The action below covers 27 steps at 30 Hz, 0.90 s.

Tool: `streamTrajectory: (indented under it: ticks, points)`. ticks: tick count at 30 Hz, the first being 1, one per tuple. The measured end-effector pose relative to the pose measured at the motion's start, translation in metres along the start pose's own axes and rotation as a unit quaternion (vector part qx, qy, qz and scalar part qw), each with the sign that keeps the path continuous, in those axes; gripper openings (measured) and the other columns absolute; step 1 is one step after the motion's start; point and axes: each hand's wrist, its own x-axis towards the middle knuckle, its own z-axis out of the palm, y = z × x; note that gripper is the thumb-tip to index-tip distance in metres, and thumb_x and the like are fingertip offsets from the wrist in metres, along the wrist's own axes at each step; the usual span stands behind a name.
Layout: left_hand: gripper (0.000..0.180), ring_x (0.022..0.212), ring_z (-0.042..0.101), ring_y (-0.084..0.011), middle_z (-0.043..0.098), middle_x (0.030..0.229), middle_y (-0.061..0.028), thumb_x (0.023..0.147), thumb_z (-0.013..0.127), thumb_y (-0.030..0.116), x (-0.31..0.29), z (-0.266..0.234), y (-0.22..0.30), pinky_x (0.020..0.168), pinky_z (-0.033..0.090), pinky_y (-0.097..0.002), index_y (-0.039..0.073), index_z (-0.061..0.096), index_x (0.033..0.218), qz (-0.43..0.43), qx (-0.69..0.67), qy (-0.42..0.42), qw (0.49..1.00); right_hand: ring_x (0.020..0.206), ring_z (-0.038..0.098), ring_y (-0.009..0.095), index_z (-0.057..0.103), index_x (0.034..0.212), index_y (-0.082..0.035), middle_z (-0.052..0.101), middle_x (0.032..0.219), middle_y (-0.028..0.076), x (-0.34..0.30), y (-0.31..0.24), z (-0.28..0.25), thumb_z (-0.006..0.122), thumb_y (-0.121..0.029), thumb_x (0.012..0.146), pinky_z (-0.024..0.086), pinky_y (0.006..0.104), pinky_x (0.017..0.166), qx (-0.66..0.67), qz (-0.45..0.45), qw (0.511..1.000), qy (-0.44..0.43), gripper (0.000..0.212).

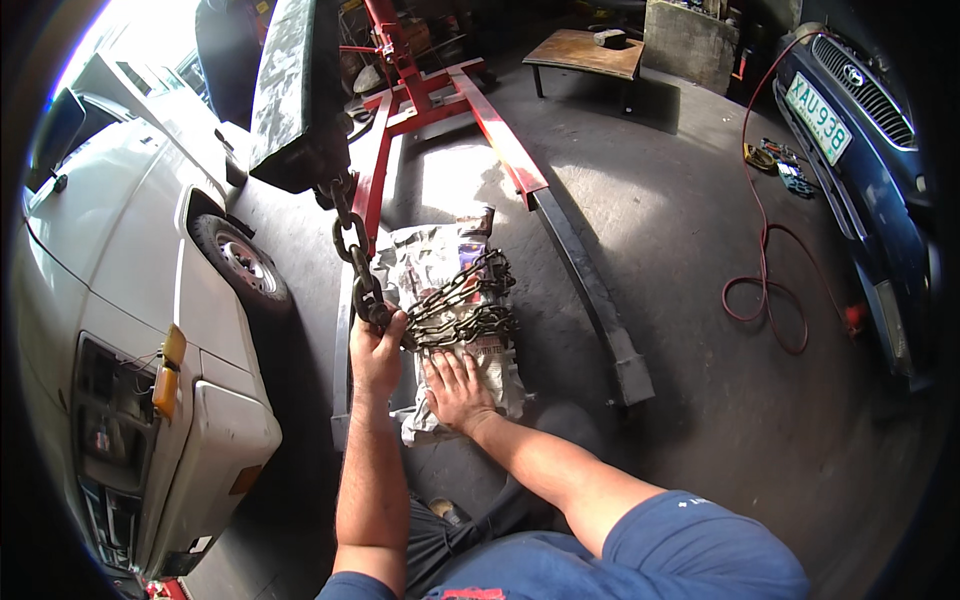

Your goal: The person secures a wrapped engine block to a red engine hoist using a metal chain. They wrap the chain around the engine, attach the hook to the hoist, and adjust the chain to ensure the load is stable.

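A thick hanging chain (356,248) drops from the end of a dark, scuffed hoist boom (298,95). My left hand (377,355) is closed around the lower end of that chain, where the thinner chain (462,325) meets it; the exact join is hidden by my fingers. Several strands of the thinner chain run across a bulky bundle wrapped in newspaper (415,262), which lies on the floor between the hoist legs. On the near part of the bundle my right hand (460,392) rests flat, fingers stretched out just below the chain strands.
Red and dark hoist legs (590,275) flank the bundle. At left stands a white vehicle (120,230) with a dangling orange lamp (168,372). A dark blue car (860,160) is at right, beside a red hose (765,270) and tools (790,172). A low wooden table (580,53) stands behind.
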Motion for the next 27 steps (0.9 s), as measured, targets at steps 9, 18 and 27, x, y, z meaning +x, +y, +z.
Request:
streamTrajectory:
  ticks: [9,18,27]
  points:
    - [0.015,0.082,0.053,-0.0085,0.057,0.091,0.0014,0.092,0.068,0.013,-0.0007,-0.0020,-0.0025,0.077,0.043,-0.0256,0.006,0.057,0.102,-0.003,-0.009,-0.010,1.000,0.137,0.035,0.029,0.041,0.145,-0.006,0.040,0.146,0.015,-0.0020,-0.0001,0.0042,0.042,-0.040,0.096,0.017,0.0527,0.118,0.000,0.005,1.000,-0.029,0.059]
    - [0.015,0.081,0.053,-0.0085,0.057,0.089,0.0011,0.093,0.067,0.009,0.0002,-0.0008,-0.0019,0.073,0.045,-0.0251,0.005,0.056,0.102,-0.011,-0.028,-0.009,1.000,0.138,0.034,0.029,0.041,0.146,-0.010,0.040,0.147,0.014,-0.0024,-0.0013,0.0073,0.041,-0.043,0.097,0.016,0.0527,0.118,-0.011,0.023,0.999,-0.034,0.059]
    - [0.016,0.083,0.053,-0.0096,0.057,0.091,0.0000,0.092,0.066,0.008,0.0047,-0.0066,-0.0064,0.077,0.044,-0.0257,0.004,0.056,0.104,-0.009,-0.033,-0.030,0.999,0.136,0.038,0.028,0.045,0.143,-0.011,0.044,0.144,0.014,-0.0027,-0.0018,0.0052,0.045,-0.041,0.095,0.021,0.0524,0.117,-0.008,0.021,1.000,0.009,0.056]
